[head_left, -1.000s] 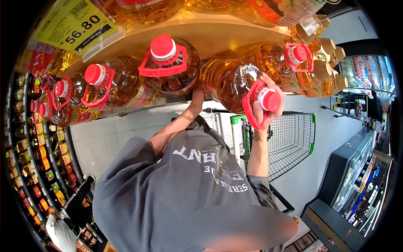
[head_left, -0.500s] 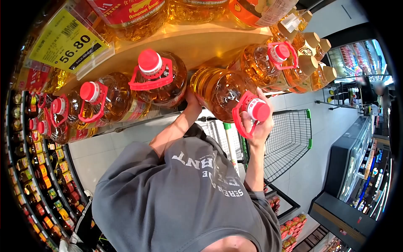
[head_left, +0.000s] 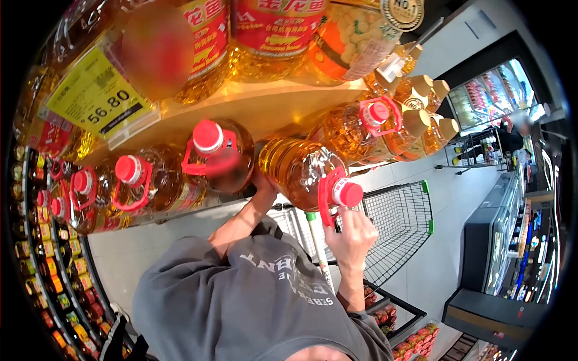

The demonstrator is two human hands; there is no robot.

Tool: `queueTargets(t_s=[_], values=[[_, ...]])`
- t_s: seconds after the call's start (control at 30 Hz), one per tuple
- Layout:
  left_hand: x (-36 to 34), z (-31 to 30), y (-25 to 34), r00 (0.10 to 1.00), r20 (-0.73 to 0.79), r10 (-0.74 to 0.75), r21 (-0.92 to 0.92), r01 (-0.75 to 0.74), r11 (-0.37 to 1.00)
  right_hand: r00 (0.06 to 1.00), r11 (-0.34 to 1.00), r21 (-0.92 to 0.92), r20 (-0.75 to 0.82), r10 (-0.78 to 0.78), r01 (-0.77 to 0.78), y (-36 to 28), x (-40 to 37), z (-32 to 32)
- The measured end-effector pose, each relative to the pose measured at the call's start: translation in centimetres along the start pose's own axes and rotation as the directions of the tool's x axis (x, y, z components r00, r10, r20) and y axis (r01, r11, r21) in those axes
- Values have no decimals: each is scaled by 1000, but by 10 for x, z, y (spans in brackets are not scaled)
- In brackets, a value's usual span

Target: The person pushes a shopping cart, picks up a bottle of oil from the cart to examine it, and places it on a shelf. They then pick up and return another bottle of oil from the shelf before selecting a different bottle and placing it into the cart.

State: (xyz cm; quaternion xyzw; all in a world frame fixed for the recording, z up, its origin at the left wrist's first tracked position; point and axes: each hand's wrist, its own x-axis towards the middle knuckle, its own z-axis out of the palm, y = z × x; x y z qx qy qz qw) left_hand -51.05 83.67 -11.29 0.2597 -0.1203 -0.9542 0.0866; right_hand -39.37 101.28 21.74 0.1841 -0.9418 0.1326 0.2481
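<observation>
A large cooking oil bottle [head_left: 295,168] with a red cap and red carry handle leans out from the shelf, top tilted towards the right. My right hand [head_left: 352,237] is closed at its red handle, just below the cap. My left hand [head_left: 264,182] is against the bottle's lower side, with its fingers hidden behind the bottle. To the left, close by that hand, stands another red-capped oil bottle [head_left: 235,171]. A further oil bottle [head_left: 346,135] stands on the right side of the held one.
Above is a wooden shelf [head_left: 241,102] with more oil bottles and a yellow price tag [head_left: 99,99]. More red-capped bottles [head_left: 159,186] line up at left. A wire shopping cart [head_left: 397,222] stands at right. A person with another cart [head_left: 475,147] is farther off.
The held bottle and both my hands appear lower and further left in view, as does the shelf. My right hand has shifted from beside the cap to below it, at the handle.
</observation>
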Motion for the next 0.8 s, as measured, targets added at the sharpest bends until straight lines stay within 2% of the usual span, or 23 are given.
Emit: queueTargets(t_s=[0.07,0.1,0.2,0.23,0.27,0.43,0.53,0.6,0.67,0.77,0.8], values=[[9,-11,-2,999,29,19,48,-20,999,997,999,32,-80,-10,12,-12,3,-2],[3,-8,0,998,0,-58,31,58,998,995,999,44,-99,5,-1,-18,4,-2],[3,-6,2,996,48,-69,38,68,997,997,996,76,-53,55,-51,-25,6,-2],[-10,12,8,993,-2,-115,34,115,993,996,996,67,-67,63,-59,-25,7,-2],[-11,16,9,992,9,-124,41,123,992,996,996,76,-70,53,-47,-26,7,-3],[1,-8,3,994,23,-110,84,107,991,996,988,142,-56,63,-54,-29,14,-10],[10,-22,0,987,59,-152,62,148,987,988,973,206,-90,123,-102,-35,17,-6],[16,-30,1,978,78,-191,49,188,981,979,935,303,-24,201,-184,-39,16,-2],[26,-45,0,969,98,-228,40,225,974,971,919,333,-40,236,-209,-47,19,3],[36,-61,-1,956,124,-268,55,263,963,949,819,509,-9,314,-266,-54,24,9],[38,-59,0,952,127,-279,64,273,960,945,818,505,-14,326,-275,-56,28,7]])
